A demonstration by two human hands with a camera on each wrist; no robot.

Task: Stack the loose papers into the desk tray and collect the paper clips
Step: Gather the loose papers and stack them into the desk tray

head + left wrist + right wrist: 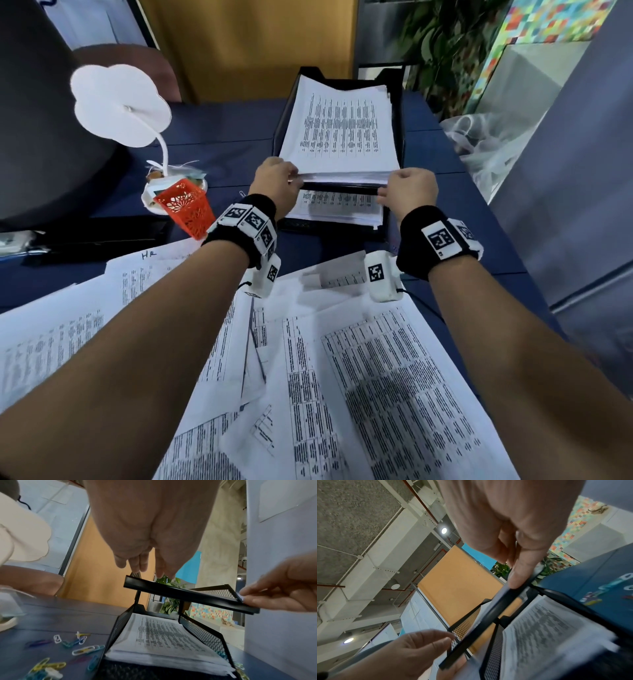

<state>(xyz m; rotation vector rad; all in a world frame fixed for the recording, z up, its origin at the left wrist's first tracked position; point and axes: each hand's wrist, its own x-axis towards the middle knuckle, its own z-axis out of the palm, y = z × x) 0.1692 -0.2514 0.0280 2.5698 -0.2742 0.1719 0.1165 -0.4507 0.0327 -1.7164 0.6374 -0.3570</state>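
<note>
- Head view: my left hand (275, 181) and right hand (409, 190) sit at the two front corners of the upper tier of the black wire-mesh desk tray (399, 113). Fingers of both are curled in on the near edge of the thick stack of printed white papers (342, 130) lying in that tier. A second stack fills the lower tier. More loose printed sheets (359, 359) lie spread over the blue desk, near me and well apart from the tray.
- Left wrist view: my fingertips (160, 573) rest just over the front rail; the coloured plastic paper clips (80, 649) lie scattered on the desk beside the tray's left wall, uncollected.
- Right wrist view: my thumb (518, 580) presses the rail's corner. The picture is blurred.
- Risk, as I judge it: the stack overhangs the front lip; uneven pressure could fan the sheets or tip the tier forward.
</note>
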